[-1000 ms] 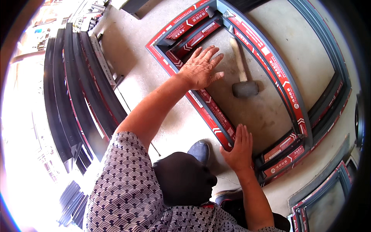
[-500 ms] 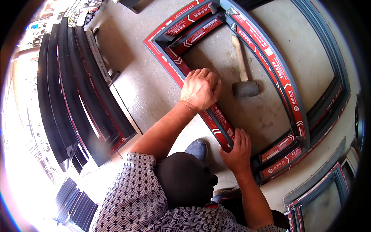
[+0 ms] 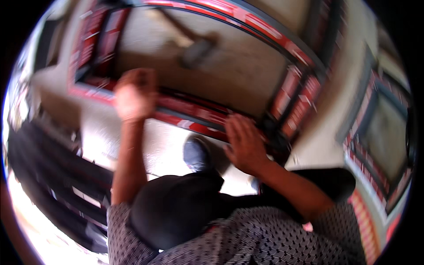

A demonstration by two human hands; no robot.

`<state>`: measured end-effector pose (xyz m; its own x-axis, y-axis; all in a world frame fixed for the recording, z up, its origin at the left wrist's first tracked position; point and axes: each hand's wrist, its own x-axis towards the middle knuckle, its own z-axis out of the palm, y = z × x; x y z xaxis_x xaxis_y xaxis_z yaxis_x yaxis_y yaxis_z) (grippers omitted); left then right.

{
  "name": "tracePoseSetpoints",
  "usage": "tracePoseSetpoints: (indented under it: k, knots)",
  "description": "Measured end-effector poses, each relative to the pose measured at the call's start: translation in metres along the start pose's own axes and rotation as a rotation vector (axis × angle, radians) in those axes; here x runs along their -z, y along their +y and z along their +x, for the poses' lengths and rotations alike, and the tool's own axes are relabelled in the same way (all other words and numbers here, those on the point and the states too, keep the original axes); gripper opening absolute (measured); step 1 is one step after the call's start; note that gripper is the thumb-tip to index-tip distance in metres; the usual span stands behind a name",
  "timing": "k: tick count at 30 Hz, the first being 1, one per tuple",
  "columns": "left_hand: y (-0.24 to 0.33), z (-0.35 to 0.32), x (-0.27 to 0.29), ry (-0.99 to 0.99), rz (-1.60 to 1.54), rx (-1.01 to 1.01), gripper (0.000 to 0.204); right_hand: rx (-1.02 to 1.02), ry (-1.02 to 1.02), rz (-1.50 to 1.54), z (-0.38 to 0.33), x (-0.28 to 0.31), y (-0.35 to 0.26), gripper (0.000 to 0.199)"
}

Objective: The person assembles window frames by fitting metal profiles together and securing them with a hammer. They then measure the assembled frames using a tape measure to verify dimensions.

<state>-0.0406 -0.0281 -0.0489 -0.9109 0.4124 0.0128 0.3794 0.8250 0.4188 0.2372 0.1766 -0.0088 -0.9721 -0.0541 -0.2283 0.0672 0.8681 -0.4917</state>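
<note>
A large dark grey metal frame [image 3: 190, 108] with red film and white markings on its faces lies in front of me, blurred by motion. My left hand [image 3: 136, 95] is curled over its near bar, close to the left corner; the fingertips are smeared. Farther right along that bar, my right hand [image 3: 245, 141] lies with its fingers stretched over the top and the thumb apart at the near edge. Inside the frame opening, a wooden-handled mallet [image 3: 196, 53] with a dark head rests on the floor, away from both hands.
Long dark profiles [image 3: 48, 176] are stacked at the left. Another red-and-grey frame [image 3: 357, 150] stands at the right. My dark shoe [image 3: 196, 152] is on the floor just below the near bar, between my forearms.
The view has turned, so the frame and mallet appear shifted left and the near bar lies flatter across the picture. Both hands stay on that bar; the right fingers look straighter.
</note>
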Motion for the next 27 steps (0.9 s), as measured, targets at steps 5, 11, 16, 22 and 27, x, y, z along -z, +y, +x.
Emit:
tracePoseSetpoints:
  k: [5, 11, 16, 22, 27]
  knots:
    - [0.009, 0.0, 0.006, -0.073, 0.116, 0.249, 0.042, 0.063, 0.178, 0.25, -0.054, 0.001, -0.024, 0.047]
    - [-0.007, 0.004, -0.006, -0.077, 0.296, 0.125, 0.046, 0.028, 0.105, 0.431, -0.082, -0.029, -0.034, 0.029]
    - [-0.01, 0.002, -0.009, -0.14, 0.277, 0.059, 0.043, -0.116, -0.135, 0.497, -0.098, -0.034, -0.015, 0.023]
    - [0.028, -0.021, -0.026, -0.185, 0.194, 0.006, 0.038, -0.187, -0.166, 0.546, -0.111, -0.034, -0.002, 0.027]
    - [0.041, -0.034, -0.036, -0.258, 0.155, -0.043, 0.037, -0.225, -0.183, 0.583, -0.114, -0.03, 0.01, 0.027]
